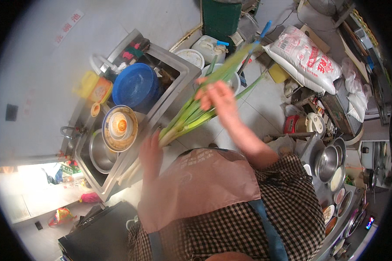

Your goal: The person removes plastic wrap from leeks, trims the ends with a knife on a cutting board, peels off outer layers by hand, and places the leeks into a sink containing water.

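A bunch of long green onions (191, 119) slants across the middle of the view, white stalks low on the left, green leaves up to the right. My left hand (151, 151) is closed around the stalks beside the steel sink edge. Over the leaves is my right hand (215, 94), blurred, with curled fingers; whether it grips a leaf is not clear. The upper leaf tips are blurred too. Behind the leaves, a white bucket (236, 83) on the floor is partly hidden.
A steel sink (179, 65) on the left holds a blue basin (135, 84) and stacked bowls (120, 125). A lidded bucket (189, 58) and a plastic jug (207, 47) stand beyond. To the right are a white sack (302, 58) and a counter with steel bowls (326, 163).
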A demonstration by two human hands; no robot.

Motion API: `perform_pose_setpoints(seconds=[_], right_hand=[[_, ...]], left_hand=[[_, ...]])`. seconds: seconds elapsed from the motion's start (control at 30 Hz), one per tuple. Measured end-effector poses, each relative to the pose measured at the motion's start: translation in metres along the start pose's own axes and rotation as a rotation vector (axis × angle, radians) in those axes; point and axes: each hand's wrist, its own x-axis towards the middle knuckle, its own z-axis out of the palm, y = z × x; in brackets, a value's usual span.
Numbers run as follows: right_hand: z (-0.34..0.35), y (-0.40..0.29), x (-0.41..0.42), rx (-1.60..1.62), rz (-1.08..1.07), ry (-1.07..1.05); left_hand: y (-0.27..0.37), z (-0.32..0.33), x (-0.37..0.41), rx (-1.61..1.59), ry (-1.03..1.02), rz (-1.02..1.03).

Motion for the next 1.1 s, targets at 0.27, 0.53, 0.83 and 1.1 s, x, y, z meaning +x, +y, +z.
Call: perform_pose_setpoints(seconds=[0.27, 0.53, 0.83, 1.1], right_hand=[[-0.171, 0.042, 0.002, -0.08, 0.078, 0.517], [-0.185, 0.096, 0.082, -0.336, 0.385, 0.436], [-0.11, 0.019, 0.063, 0.332, 0.147, 0.06], [-0.093, -0.008, 0.053, 0.292, 0.043, 0.089]], left_hand=[[-0.03, 0.009, -0.041, -0.037, -0.038, -0.2], [-0.031, 0.01, -0.054, -0.081, -0.047, -0.314], [-0.035, 0.011, -0.063, -0.149, -0.109, -0.294], [-0.026, 0.008, -0.061, -0.195, -0.06, -0.312]])
